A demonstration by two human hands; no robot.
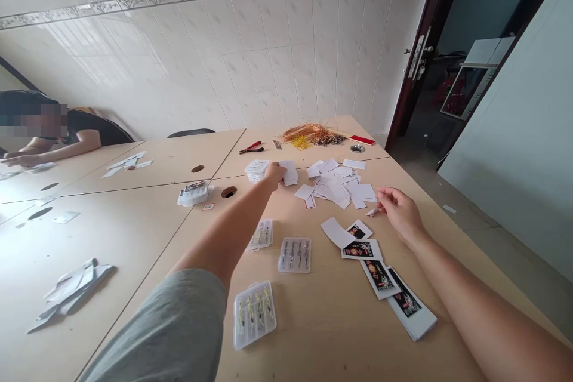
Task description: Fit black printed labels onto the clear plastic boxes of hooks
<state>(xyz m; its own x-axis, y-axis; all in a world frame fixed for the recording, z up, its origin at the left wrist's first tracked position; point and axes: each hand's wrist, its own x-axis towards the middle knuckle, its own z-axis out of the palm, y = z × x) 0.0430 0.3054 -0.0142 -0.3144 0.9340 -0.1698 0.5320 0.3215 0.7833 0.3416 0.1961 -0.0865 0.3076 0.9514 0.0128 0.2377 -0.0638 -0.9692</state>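
Note:
My left hand (274, 173) reaches far across the table, fingers closed at the edge of white cards (290, 173). Its grip is hidden. Just left of it stands a stack of clear plastic cases (256, 171). My right hand (399, 210) has its fingers drawn together beside a pile of loose white cards (333, 184). A small whitish piece (372, 212), too small to name, sits at its fingertips. Black printed cards (362, 249) fan out below. Under my left arm lie clear boxes, one with yellowish tassel-like items (255, 314), another with dark items (295, 255).
Red-handled pliers (251, 147), a copper-coloured bundle of strands (313, 133) and yellow strands (301, 142) lie at the back. More cases (195, 193) stand left, near a table hole (228, 191). Folded white strips (74, 289) lie front left. Another person (67, 131) leans over the far left table.

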